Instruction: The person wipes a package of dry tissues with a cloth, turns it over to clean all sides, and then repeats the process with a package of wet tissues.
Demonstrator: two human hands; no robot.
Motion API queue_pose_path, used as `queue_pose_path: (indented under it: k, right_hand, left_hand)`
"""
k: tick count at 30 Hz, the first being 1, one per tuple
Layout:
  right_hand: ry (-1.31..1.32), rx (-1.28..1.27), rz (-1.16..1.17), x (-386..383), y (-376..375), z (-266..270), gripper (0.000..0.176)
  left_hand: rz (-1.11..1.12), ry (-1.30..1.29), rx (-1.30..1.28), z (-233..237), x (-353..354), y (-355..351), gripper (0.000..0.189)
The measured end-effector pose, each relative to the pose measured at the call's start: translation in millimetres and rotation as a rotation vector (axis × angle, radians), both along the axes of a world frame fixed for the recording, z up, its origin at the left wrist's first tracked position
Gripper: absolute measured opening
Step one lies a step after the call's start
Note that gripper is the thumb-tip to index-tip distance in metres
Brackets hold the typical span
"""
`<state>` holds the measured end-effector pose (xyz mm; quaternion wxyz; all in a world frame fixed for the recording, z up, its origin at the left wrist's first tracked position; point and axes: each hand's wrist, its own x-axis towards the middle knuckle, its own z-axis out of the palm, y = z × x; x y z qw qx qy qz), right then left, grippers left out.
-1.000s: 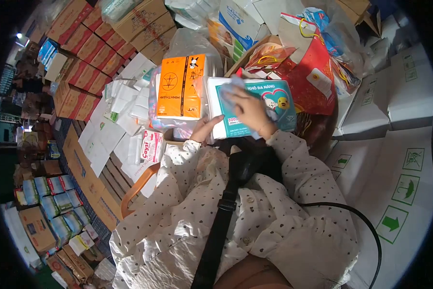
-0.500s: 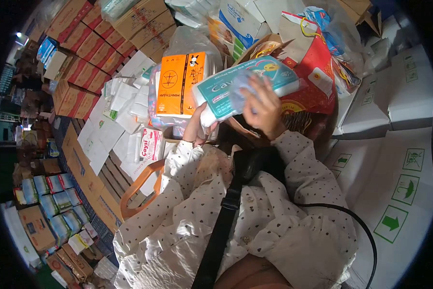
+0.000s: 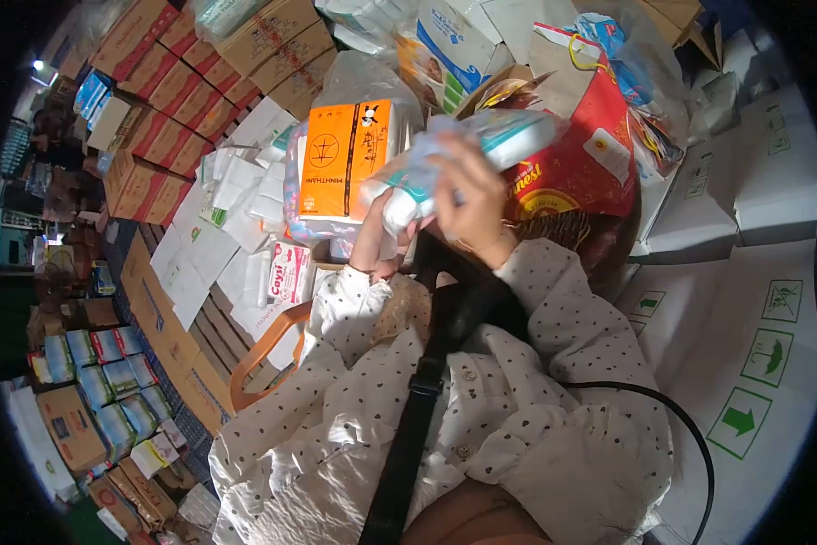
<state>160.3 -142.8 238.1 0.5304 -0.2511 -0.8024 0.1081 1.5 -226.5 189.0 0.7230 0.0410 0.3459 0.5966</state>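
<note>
A teal-and-white plastic-wrapped tissue pack [image 3: 522, 143] is held tilted in front of my chest, its long side turned partly towards me. My left hand [image 3: 374, 238] is closed around its lower left end. Over the middle of the pack, my right hand [image 3: 477, 195] presses a pale bluish cloth [image 3: 443, 145] against it; hand and cloth are smeared by motion. Just left of the pack lies an orange-and-white packet [image 3: 343, 159] on a clear plastic bag. A pink-and-white Caysi pack [image 3: 288, 272] rests near my left wrist.
Red gift bag [image 3: 577, 173] stands behind my right hand. White cartons with green marks [image 3: 740, 354] line the right side. White tissue packs [image 3: 240, 204] lie at left, before stacked red-and-brown boxes [image 3: 163, 136]. An orange-brown chair arm [image 3: 268, 354] is beside my left sleeve.
The tissue pack has rolled, so its printed teal face is turned away and its white side shows more. My right hand with the cloth has moved slightly left.
</note>
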Motion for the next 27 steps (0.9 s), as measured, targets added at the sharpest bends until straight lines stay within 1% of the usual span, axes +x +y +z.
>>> queue_pose_path:
  k: [1, 2, 3, 4, 5, 6, 7, 8, 9, 10, 12, 13, 14, 16, 17, 20, 22, 24, 26, 27]
  right_hand:
    - [-0.033, 0.063, 0.064, -10, -8, 5, 0.017]
    - [-0.067, 0.124, 0.128, -16, -13, 9, 0.015]
    - [-0.149, 0.192, 0.180, -18, -13, 10, 0.015]
    - [-0.148, 0.192, 0.179, -18, -12, 9, 0.015]
    - [-0.168, 0.257, 0.180, -17, -9, 7, 0.016]
    - [-0.187, 0.323, 0.182, -16, -6, 6, 0.017]
    - [-0.216, 0.343, 0.152, -9, 1, 6, 0.022]
    - [-0.217, 0.344, 0.154, -1, 10, 4, 0.022]
    - [-0.227, 0.353, 0.065, 8, 22, -2, 0.022]
    - [-0.237, 0.362, -0.025, 17, 32, -6, 0.023]
    - [-0.213, 0.299, -0.091, 36, 54, -10, 0.022]
    - [-0.115, 0.185, -0.096, 42, 61, -14, 0.020]
    - [-0.115, 0.185, -0.096, 50, 71, -15, 0.020]
    - [-0.075, 0.136, -0.252, 63, 91, -13, 0.023]
    - [0.025, 0.094, -0.219, 65, 96, -12, 0.021]
    - [0.059, 0.168, -0.242, 45, 96, -18, 0.016]
    - [-0.022, 0.043, -0.160, 23, 69, -15, 0.013]
    - [-0.050, -0.077, 0.070, -9, 24, -12, 0.012]
    - [-0.035, 0.132, 0.271, -35, -8, 0, 0.014]
    - [-0.063, 0.176, 0.307, -45, -22, -3, 0.014]
  left_hand:
    - [0.065, -0.010, -0.031, 0, 0, 1, 0.045]
    - [0.063, -0.009, -0.030, 0, 3, -3, 0.045]
    - [0.153, 0.032, 0.054, 7, 11, -11, 0.043]
    - [0.243, 0.072, 0.139, 12, 15, -16, 0.041]
    - [0.249, -0.042, 0.043, -5, 2, -12, 0.040]
    - [0.250, -0.042, 0.045, -4, -7, -14, 0.040]
    - [0.145, -0.083, -0.008, -3, -14, -17, 0.041]
    - [0.040, -0.124, -0.061, -2, -18, -19, 0.042]
    - [0.090, -0.093, -0.091, -2, -18, -23, 0.045]
    - [0.091, -0.094, -0.092, -3, -21, -27, 0.045]
    - [0.105, -0.069, -0.105, -8, -26, -34, 0.046]
    - [0.105, -0.059, -0.114, -4, -25, -35, 0.046]
    - [0.105, -0.059, -0.113, -5, -26, -35, 0.046]
    - [0.099, -0.010, -0.098, -6, -27, -33, 0.045]
    - [0.097, -0.011, -0.095, -6, -26, -32, 0.045]
    - [0.081, -0.022, -0.069, -3, -23, -30, 0.043]
    - [0.128, -0.092, -0.060, -3, -22, -28, 0.040]
    - [0.109, -0.142, -0.027, -5, -23, -27, 0.042]
    - [0.087, -0.191, 0.005, -13, -20, -30, 0.044]
    - [0.169, -0.028, 0.083, -19, -14, -38, 0.044]
